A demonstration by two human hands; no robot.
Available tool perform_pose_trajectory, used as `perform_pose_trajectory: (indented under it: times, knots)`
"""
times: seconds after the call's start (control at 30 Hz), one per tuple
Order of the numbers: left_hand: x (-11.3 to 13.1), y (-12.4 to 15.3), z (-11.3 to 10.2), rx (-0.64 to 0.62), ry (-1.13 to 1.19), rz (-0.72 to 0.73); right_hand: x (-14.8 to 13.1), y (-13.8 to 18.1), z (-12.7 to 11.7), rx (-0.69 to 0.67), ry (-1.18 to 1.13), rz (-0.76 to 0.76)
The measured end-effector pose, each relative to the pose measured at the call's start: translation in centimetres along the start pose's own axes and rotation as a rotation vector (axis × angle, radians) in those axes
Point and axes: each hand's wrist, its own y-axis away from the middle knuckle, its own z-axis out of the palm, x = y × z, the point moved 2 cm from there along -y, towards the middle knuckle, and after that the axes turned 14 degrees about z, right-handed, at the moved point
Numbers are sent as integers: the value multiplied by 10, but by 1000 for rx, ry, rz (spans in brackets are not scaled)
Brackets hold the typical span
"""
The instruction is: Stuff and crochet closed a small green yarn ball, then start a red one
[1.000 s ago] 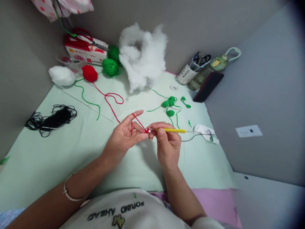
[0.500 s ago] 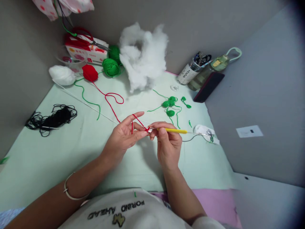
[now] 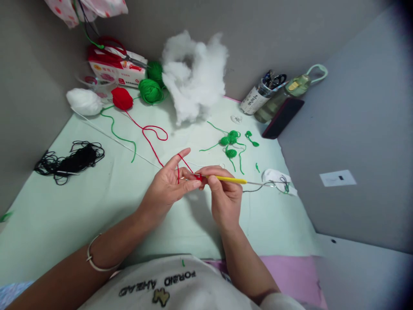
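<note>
My left hand (image 3: 167, 185) pinches a tiny red crochet piece (image 3: 198, 176) between thumb and middle finger, with the red yarn strand (image 3: 151, 140) looped over the raised index finger. That strand trails back to a red yarn ball (image 3: 121, 98) at the far left. My right hand (image 3: 224, 193) is closed on a yellow-handled crochet hook (image 3: 229, 179), its tip at the red piece. Both hands hover over the pale green mat (image 3: 97, 202).
White stuffing (image 3: 193, 77), green yarn balls (image 3: 150, 90), a white yarn ball (image 3: 84, 102) and a red-white box (image 3: 116, 71) lie at the back. Black thread (image 3: 69, 161) sits left. Small green crocheted pieces (image 3: 230, 144), a white piece (image 3: 277, 177), a pen jar (image 3: 260, 95), bottle (image 3: 290, 92) and phone (image 3: 282, 118) are right.
The right hand has shifted slightly left and the hook's tip has gone further into the red piece. The left index finger has risen a little.
</note>
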Motion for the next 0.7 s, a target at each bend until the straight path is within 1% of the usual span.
perform_pose_trajectory:
  times: [0.07, 0.13, 0.23, 0.33, 0.47, 0.53, 0.57, 0.6, 0.7]
  knots:
    - [-1, 0, -2, 21, -1, 1, -1, -1, 0, 8, -54, 41]
    - [-1, 0, -4, 31, 18, -19, -1, -4, -1, -15, -163, 118]
    - [-1, -1, -4, 2, 73, -90, -1, -7, -1, -54, -278, 212]
    - [-1, -3, -5, -27, 101, -137, -2, -9, -2, -71, -317, 249]
    - [0, -2, -6, -46, 68, -111, -1, -9, -3, -63, -297, 250]
    - [0, 0, -6, -27, 26, -64, 0, -7, -3, -36, -211, 192]
    - [0, 0, -6, -9, 3, -34, 0, -6, -3, -14, -128, 134]
    - [0, 1, -5, 12, -17, -3, -1, -4, -3, 15, -13, 51]
    - [-1, 3, -4, 63, -37, 70, -2, 6, 2, 141, 445, -302]
